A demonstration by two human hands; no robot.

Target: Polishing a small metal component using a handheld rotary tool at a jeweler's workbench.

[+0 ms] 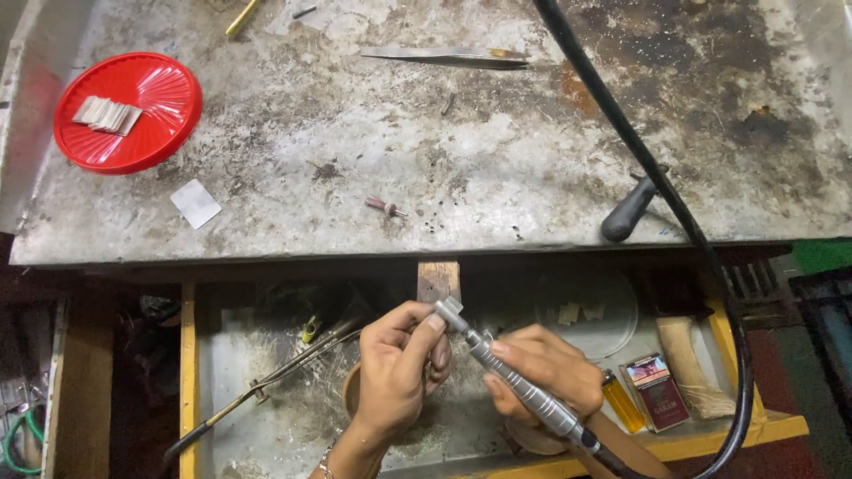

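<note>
My right hand (543, 372) grips a slim metal rotary handpiece (519, 381), its tip pointing up and left toward a small wooden peg (438, 279) at the bench edge. A black flexible shaft (639, 160) runs from the handpiece across the bench. My left hand (399, 364) pinches a small piece at the tool's silver tip (450, 310); the piece itself is hidden by the fingers. Both hands hover over an open drawer (266, 399).
On the worn metal benchtop (444, 151) lie a red plastic lid (127, 111) with small white pieces, a loose white square (195, 203), tweezers (448, 56), a small burr (384, 207) and a black-handled tool (632, 209). The drawer holds a yellow lighter (621, 401), a red packet (655, 390) and tongs (266, 381).
</note>
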